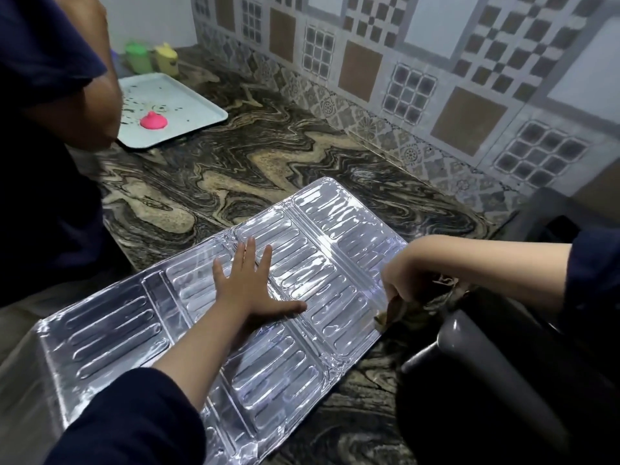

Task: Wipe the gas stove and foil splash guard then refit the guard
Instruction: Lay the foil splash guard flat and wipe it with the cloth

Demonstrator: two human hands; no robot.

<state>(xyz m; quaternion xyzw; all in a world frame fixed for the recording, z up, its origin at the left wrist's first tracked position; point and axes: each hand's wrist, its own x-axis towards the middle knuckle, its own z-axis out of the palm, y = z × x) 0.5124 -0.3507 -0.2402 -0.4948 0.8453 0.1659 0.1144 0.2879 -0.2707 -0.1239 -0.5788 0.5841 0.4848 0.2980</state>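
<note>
Left hand (pixel 250 290) flat on foil guard (pixel 302 263), right hand (pixel 401 280) gripping cloth (pixel 391 313); tray (pixel 188 95) beyond.

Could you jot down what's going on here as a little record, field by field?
Surface: marbled stone counter
Main item: foil splash guard, lying flat on the counter
Left hand: fingers spread, pressing the guard
Right hand: grips a cloth at the guard's right edge
Stove: dark body at lower right
Background: white tray holding a pink object
Other person: dark sleeve at upper left
</note>
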